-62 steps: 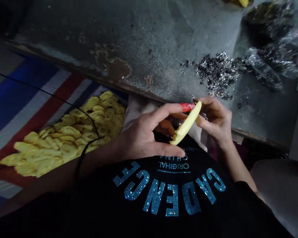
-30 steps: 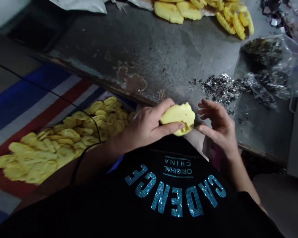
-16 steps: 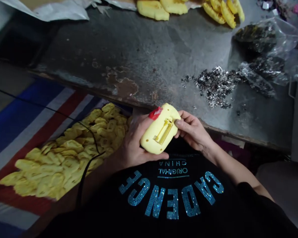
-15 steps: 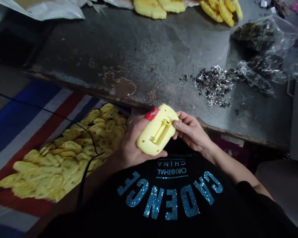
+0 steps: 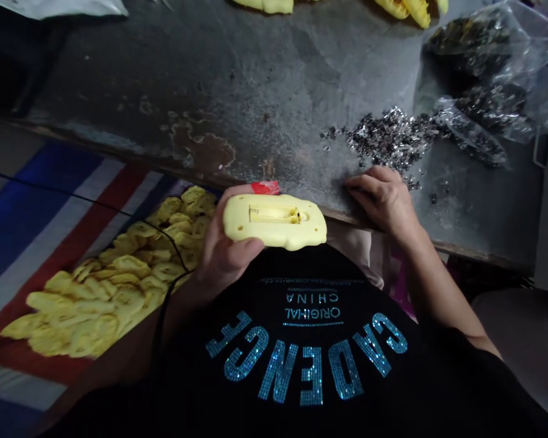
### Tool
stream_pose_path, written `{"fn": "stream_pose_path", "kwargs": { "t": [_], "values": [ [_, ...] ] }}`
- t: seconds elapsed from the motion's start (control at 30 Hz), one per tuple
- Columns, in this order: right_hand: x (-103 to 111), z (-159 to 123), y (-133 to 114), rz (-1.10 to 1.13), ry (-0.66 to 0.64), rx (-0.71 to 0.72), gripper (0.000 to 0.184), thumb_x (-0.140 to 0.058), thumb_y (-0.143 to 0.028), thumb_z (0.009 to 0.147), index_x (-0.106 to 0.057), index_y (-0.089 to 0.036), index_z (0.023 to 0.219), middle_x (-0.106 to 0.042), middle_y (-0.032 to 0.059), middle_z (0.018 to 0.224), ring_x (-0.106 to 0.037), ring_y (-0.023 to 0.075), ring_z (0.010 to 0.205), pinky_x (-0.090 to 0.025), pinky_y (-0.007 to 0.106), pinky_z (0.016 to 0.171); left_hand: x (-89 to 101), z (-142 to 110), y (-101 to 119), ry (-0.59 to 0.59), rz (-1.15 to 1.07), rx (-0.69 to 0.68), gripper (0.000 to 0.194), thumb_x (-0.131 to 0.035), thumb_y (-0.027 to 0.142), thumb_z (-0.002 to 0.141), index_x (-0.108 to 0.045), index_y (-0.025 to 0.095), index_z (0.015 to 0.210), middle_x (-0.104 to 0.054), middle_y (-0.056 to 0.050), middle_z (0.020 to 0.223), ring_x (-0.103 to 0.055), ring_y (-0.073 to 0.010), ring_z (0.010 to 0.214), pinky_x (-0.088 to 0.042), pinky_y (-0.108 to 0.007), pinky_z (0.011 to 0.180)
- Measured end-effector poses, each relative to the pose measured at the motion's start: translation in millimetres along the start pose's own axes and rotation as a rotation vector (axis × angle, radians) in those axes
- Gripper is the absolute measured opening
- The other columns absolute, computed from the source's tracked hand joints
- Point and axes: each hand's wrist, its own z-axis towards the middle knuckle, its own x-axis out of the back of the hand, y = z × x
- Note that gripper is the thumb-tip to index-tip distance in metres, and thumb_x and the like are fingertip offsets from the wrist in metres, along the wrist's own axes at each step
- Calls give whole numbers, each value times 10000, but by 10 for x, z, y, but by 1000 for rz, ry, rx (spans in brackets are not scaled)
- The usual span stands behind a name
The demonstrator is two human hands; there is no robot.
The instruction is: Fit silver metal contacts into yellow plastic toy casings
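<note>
The left hand (image 5: 223,255) grips a flat yellow plastic casing (image 5: 274,222) firmly; the right hand (image 5: 381,201) has let go, lying empty and half-curled on the grey stone worktop (image 5: 256,91)'s front edge, near silver flakes (image 5: 390,140).

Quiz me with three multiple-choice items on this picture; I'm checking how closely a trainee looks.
1. Where does the large heap of yellow pieces lie?
A. On the grey bench
B. On the striped cloth
C. Inside the clear plastic bag

2. What colour is the small patch at the upper edge of the yellow plastic piece?
A. Blue
B. Green
C. Red

3. What is the right hand doing?
A. Resting on the grey bench, apart from the yellow plastic piece
B. Gripping the yellow plastic piece
C. Holding the clear plastic bag

1: B, the heap sits on the cloth's blue, white and red stripes.
2: C, the patch shows plainly red.
3: A, only the left hand holds the yellow plastic piece.
</note>
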Motion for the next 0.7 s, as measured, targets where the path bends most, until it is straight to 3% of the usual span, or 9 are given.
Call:
{"fn": "stream_pose_path", "kwargs": {
  "t": [0.17,0.3,0.4,0.53,0.7],
  "values": [
    [92,33,-140,91,18,46,177,-668,-325,1047,-823,-243,1021,-762,66,930,-692,264,890,-523,428,850,-167,18,163,-66,-96,93,771,-897,342,819,-633,320,1543,-658,-84,1616,-758,-369,1329,-738,-400,958],
    [328,-34,-453,556,66,-24,79,-798,-352,989,-783,-275,996,-786,4,938,-711,196,827,-558,364,780,-230,16,270,-148,-72,149,815,-921,255,821,-624,348,1574,-649,-63,1638,-689,-375,1444,-674,-456,1129],
    [439,-51,-650,767,33,-31,68,-828,-327,964,-781,-279,971,-776,-10,923,-714,175,822,-583,342,768,-214,35,261,-196,3,93,876,-933,247,815,-591,380,1611,-592,-51,1695,-603,-386,1538,-632,-501,1182],
    [493,-57,-777,795,-17,-21,55,-832,-305,962,-792,-297,999,-779,-4,931,-716,188,843,-592,366,777,-187,51,209,-281,90,-14,1025,-990,237,727,-558,404,1642,-487,-44,1774,-495,-378,1628,-567,-516,1256],
    [525,-92,-803,712,-17,49,94,-827,-229,975,-782,-298,1020,-770,-26,917,-721,172,827,-562,364,727,-221,-13,236,-250,113,66,979,-963,288,789,-524,420,1654,-553,-56,1725,-572,-388,1568,-619,-565,1204]
  ]
}}
